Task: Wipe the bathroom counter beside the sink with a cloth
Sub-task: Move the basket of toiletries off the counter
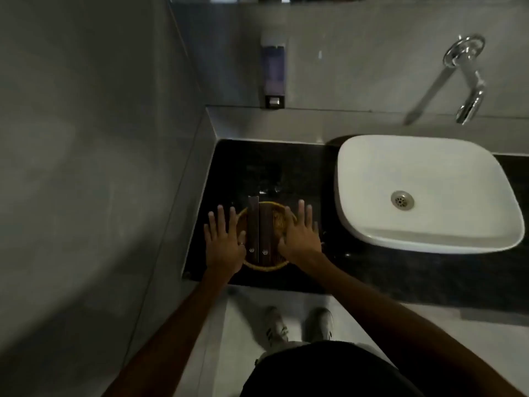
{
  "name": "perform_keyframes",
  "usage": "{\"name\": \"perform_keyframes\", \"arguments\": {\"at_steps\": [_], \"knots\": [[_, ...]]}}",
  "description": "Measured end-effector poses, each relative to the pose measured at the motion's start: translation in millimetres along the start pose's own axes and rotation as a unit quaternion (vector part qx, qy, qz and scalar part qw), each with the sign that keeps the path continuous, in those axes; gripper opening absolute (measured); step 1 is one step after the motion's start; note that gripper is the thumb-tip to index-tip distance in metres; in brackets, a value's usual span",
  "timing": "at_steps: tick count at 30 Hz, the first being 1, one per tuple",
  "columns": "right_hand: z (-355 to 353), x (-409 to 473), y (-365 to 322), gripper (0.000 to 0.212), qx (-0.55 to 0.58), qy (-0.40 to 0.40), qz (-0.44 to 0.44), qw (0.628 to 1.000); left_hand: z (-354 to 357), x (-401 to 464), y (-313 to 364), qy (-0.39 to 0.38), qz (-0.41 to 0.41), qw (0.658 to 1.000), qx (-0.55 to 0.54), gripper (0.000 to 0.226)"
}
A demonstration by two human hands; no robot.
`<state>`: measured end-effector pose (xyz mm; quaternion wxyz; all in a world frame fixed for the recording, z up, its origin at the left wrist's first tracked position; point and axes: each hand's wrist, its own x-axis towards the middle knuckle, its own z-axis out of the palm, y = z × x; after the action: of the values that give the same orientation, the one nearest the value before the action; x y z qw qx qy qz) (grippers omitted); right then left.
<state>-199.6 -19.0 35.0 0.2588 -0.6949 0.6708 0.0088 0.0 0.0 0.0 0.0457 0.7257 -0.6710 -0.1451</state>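
Where hands overlap basket [276, 222] | left hand [224, 242], right hand [300, 239] fingers spread | rim part-hidden

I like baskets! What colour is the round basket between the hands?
The basket is yellowish-tan woven wicker, holding dark brown packets. The head view shows it.

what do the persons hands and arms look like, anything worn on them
Both forearms are bare up to the frame edge, with no sleeves, gloves, watch or bracelets showing. The left hand has what looks like a thin ring on one of its fingers. The right hand shows nothing worn.
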Motion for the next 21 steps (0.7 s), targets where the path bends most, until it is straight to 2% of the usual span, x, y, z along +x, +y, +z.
{"name": "perform_keyframes", "arguments": {"at_steps": [3, 6, 12, 17, 21], "knots": [[7.2, 5.4, 7.6, 0.092, 0.057, -0.091, 0.086, 0.99, 4.1, 12.9, -9.0, -0.084, -0.027, 0.995, -0.044, 0.068], [4.9, 7.8, 9.0, 0.077, 0.1, -0.084, 0.099, 0.986, 1.0, 20.2, -4.7, -0.121, -0.015, 0.983, -0.137, 0.08], [-33.9, -13.1, 24.9, 0.054, 0.103, -0.037, 0.069, 0.992, -14.0, 1.5, 32.1, -0.052, -0.091, 0.975, -0.197, 0.061], [-78.8, -64.8, 77.4, 0.058, 0.122, 0.013, -0.002, 0.992, -29.7, -61.6, 87.1, 0.039, -0.057, 0.967, -0.244, 0.063], [-100.5, -122.5, 147.0, 0.061, 0.134, 0.048, -0.002, 0.99, -22.2, -117.9, 149.4, 0.031, -0.071, 0.959, -0.271, 0.065]]}}
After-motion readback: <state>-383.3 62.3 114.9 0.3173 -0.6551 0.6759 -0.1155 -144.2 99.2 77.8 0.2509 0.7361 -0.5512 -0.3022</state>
